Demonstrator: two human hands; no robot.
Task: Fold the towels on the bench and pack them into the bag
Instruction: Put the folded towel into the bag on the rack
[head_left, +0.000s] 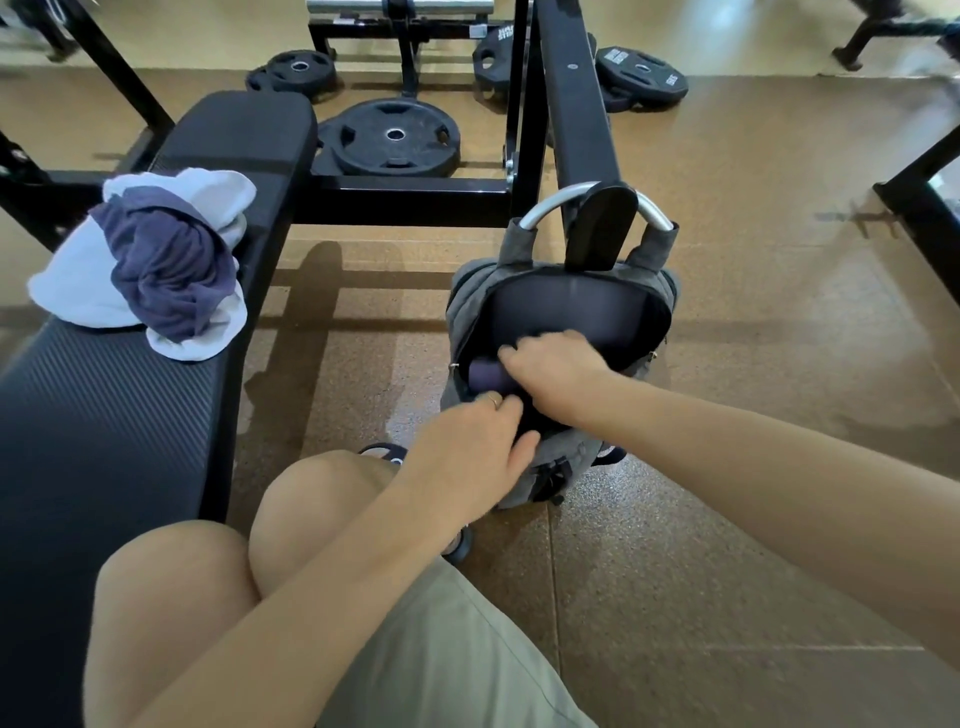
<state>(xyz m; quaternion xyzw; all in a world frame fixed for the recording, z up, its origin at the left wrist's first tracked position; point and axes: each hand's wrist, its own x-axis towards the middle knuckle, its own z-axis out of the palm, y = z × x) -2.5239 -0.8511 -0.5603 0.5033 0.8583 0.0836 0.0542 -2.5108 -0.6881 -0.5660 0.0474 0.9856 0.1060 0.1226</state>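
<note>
A grey backpack (558, 467) stands open on the floor, hung by its straps from a metal hook on a black frame. Inside its mouth lies a folded purple towel (485, 376). My right hand (556, 371) reaches into the opening with curled fingers on that towel. My left hand (475, 457) grips the near rim of the bag. On the black bench (104, 415) at the left lies a crumpled purple towel (166, 270) on top of a crumpled white towel (78, 291).
Black weight plates (389, 137) lie on the floor behind the bench. A black rack frame (571, 104) rises behind the bag. My bare knees and khaki shorts fill the lower middle. Brown rubber floor stretches to the right.
</note>
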